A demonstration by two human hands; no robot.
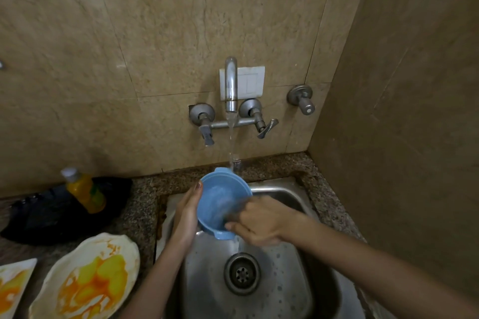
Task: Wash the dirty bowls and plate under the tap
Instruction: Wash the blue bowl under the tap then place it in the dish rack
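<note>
A blue plastic bowl [220,199] is held tilted over the steel sink [280,290], just below the running tap [230,85]. My left hand [188,212] grips its left rim, thumb on the edge. My right hand [256,223] reaches into the bowl from the right; its fingers are blurred inside and its thumb lies under the lower handle. Water runs off the bowl toward the drain [242,273]. On the counter at the lower left lie a white plate [88,277] smeared with yellow-orange sauce and a second stained dish [13,285], cut off by the frame edge.
A yellow liquid bottle [84,189] with a white cap stands on a black cloth or bag [51,212] on the granite counter [145,204]. Two tap handles and a wall valve [302,98] sit above the sink. A tiled wall closes in the right side.
</note>
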